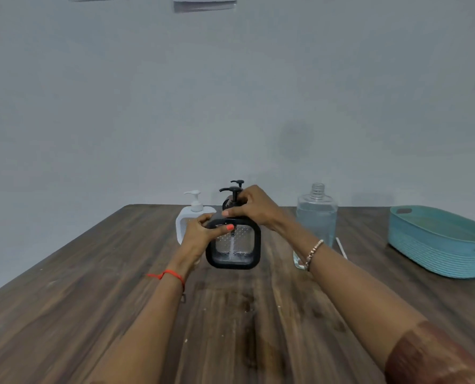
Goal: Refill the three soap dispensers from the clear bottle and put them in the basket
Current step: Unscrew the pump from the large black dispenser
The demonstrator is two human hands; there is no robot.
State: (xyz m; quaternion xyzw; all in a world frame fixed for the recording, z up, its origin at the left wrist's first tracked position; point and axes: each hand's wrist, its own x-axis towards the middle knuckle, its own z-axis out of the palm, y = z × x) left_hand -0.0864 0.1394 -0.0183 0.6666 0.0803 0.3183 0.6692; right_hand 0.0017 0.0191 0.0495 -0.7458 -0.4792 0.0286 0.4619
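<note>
A white dispenser is standing leftmost on the wooden worktop. Just beside it, the left hand is gripping the upper left corner of the black-framed dispenser, fingers curled round its shoulder. That dispenser is sitting upright mid-worktop. The right hand is pinching its pump, fingers clamped at the neck. A second black dispenser is showing behind. Further right, the uncapped clear bottle is standing, well apart from the teal basket near the right edge.

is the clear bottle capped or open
Open. The clear bottle stands upright with its threaded neck bare, no cap on it.
</note>
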